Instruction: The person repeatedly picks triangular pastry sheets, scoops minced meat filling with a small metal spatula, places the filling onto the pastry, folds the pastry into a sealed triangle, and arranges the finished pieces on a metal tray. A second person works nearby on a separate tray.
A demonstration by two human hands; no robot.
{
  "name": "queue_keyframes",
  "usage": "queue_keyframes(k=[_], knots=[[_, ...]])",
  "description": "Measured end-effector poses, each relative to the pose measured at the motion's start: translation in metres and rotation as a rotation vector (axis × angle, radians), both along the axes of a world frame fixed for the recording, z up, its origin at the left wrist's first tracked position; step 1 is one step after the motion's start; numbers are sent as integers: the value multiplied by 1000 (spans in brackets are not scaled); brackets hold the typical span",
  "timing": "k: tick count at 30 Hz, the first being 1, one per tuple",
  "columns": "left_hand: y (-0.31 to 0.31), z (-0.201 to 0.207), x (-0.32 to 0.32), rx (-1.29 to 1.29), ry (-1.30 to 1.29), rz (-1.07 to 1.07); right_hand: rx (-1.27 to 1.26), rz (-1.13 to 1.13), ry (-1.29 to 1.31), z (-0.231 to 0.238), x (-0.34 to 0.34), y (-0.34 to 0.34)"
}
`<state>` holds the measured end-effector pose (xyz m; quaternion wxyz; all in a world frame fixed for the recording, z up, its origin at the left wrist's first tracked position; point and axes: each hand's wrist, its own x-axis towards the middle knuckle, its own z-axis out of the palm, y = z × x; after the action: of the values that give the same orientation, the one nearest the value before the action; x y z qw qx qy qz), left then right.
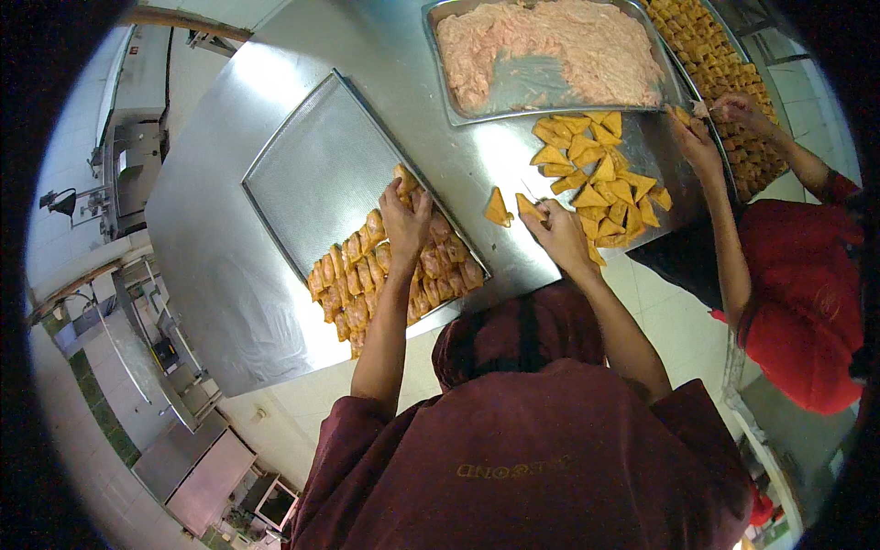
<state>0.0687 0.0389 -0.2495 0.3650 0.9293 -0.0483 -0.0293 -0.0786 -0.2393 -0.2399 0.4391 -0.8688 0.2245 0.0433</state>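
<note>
My left hand (pixel 406 220) is over the mesh tray (pixel 312 151), its fingers closed on a filled tofu piece (pixel 401 174) at the upper end of a row. Rows of similar orange-brown pieces (pixel 353 284) with pale pink filling cover the tray's near part. To the right, my right hand (pixel 564 238) pinches a golden fried tofu triangle (pixel 529 209) just above the steel table. A thin, light sliver shows by its fingertips, too small to name. Another tofu triangle (pixel 497 209) lies alone beside it. A loose pile of tofu triangles (pixel 610 183) spreads farther right.
A deep metal pan (pixel 449 92) of pink minced paste (pixel 568 41) stands at the back. At right, a co-worker in red (pixel 797 284) handles a tofu piece near a second full tray (pixel 706 55). The steel table (pixel 220 247) has its edge close to me.
</note>
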Motion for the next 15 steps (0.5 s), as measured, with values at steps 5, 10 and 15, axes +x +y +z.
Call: queue_keyframes(k=[5, 10, 15], knots=[[-6, 15, -6, 69, -195, -18, -54, -17, 15, 11, 0, -2], [-47, 25, -27, -112, 21, -252, -70, -15, 20, 22, 7, -2], [-102, -3, -50, 78, 88, -266, -3, -47, -3, 23, 11, 0]])
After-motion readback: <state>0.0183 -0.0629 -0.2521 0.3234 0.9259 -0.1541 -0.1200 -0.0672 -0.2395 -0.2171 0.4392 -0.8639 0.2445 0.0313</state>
